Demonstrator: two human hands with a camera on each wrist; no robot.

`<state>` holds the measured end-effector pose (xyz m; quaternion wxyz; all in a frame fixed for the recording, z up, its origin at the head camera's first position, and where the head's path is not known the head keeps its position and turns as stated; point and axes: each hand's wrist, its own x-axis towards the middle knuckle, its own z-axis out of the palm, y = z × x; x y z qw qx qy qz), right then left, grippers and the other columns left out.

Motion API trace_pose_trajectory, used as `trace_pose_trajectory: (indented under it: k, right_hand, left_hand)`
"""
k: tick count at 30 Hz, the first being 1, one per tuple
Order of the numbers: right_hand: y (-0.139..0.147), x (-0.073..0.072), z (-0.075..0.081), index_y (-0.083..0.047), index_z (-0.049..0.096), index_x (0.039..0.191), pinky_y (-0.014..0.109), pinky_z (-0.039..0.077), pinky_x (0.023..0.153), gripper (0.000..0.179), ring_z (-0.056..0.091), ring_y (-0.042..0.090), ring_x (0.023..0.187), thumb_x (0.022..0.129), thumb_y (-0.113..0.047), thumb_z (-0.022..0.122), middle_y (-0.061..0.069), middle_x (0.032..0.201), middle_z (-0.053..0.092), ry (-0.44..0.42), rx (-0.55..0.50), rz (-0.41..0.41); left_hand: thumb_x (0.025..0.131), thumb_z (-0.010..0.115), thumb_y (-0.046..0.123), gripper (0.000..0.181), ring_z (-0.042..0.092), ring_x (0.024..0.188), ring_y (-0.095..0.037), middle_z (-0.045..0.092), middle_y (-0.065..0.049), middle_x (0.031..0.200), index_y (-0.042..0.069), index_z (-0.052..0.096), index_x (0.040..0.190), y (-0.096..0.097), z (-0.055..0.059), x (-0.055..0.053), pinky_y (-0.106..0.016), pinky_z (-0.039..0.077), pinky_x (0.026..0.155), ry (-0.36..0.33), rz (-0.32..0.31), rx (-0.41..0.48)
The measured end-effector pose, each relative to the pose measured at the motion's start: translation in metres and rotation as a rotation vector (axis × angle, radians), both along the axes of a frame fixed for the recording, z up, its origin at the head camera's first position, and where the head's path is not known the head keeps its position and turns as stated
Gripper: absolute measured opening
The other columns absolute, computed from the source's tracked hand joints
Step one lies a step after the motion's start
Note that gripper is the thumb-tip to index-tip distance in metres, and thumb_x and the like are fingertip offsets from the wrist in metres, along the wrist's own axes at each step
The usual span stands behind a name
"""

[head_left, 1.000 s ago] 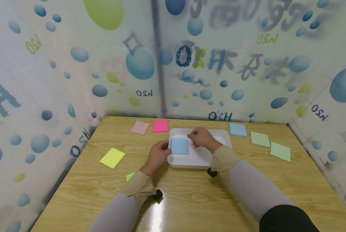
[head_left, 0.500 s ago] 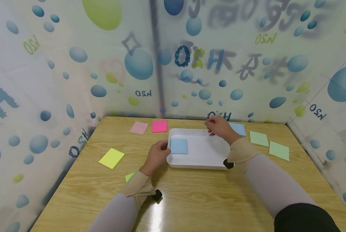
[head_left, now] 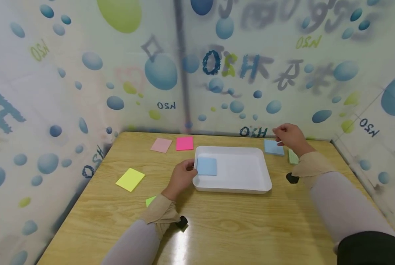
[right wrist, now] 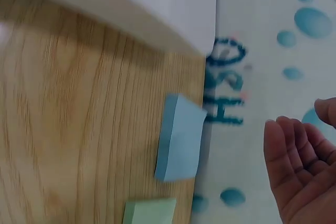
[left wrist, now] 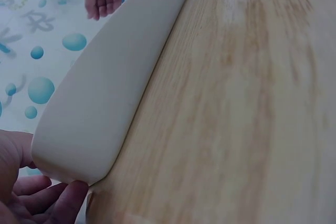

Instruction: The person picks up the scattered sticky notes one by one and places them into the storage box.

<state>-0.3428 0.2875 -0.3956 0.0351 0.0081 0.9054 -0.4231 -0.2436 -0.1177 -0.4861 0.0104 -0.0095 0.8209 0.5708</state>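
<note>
Smooth plastic tray (head_left: 242, 167), matt paper notes (head_left: 207, 166)

Beyond my left hand (head_left: 181, 179) and my right hand (head_left: 291, 138): pale off-white wall (head_left: 197, 99) printed w/ blue & lime-green bubbles, plus mirrored blue-and-green H2O lettering (head_left: 231, 65) and blurry grey writing (head_left: 288, 75) toward the R. Dark grey vert. band (head_left: 183, 92) runs down it, abt. in line w/ my left hand. Similar printed side walls: L one (head_left: 5, 154) past my left hand, R one (head_left: 392, 140) past my right. Lt.-brown wood-grain tabletop (head_left: 244, 228) below both; white glare streak (head_left: 180, 250) on it, nearer me than my left hand.
</note>
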Motion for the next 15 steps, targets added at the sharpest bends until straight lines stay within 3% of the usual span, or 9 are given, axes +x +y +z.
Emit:
trace_pose_trajectory:
  k: [3, 8, 15]
  right_hand:
    - [0.023, -0.001, -0.002, 0.006, 0.053, 0.132, 0.042, 0.062, 0.087, 0.056, 0.065, 0.036, 0.103, 0.107, -0.044, 0.050, 0.024, 0.115, 0.063, 0.031, 0.054, 0.005]
    - [0.052, 0.003, -0.006, 0.011, 0.050, 0.135, 0.050, 0.060, 0.092, 0.061, 0.062, 0.047, 0.113, 0.108, -0.044, 0.048, 0.032, 0.125, 0.059, 0.023, 0.151, 0.056]
    - [0.077, 0.006, -0.014, 0.019, 0.041, 0.141, 0.067, 0.043, 0.103, 0.069, 0.047, 0.058, 0.127, 0.107, -0.040, 0.052, 0.043, 0.139, 0.045, -0.038, 0.377, 0.152]
  left_hand:
    - [0.096, 0.061, 0.007, 0.039, 0.065, 0.118, -0.029, 0.070, -0.015, 0.130, 0.002, 0.066, 0.135, 0.001, 0.001, -0.001, -0.046, 0.053, 0.103, 0.013, 0.003, 0.006]
    - [0.096, 0.062, 0.007, 0.040, 0.065, 0.118, -0.028, 0.071, -0.014, 0.130, 0.002, 0.066, 0.135, 0.000, 0.000, 0.000, -0.046, 0.054, 0.103, 0.012, 0.006, 0.006]
    - [0.096, 0.062, 0.007, 0.040, 0.065, 0.117, -0.028, 0.070, -0.014, 0.130, 0.002, 0.066, 0.135, 0.001, -0.002, -0.001, -0.046, 0.054, 0.103, 0.008, 0.001, -0.002]
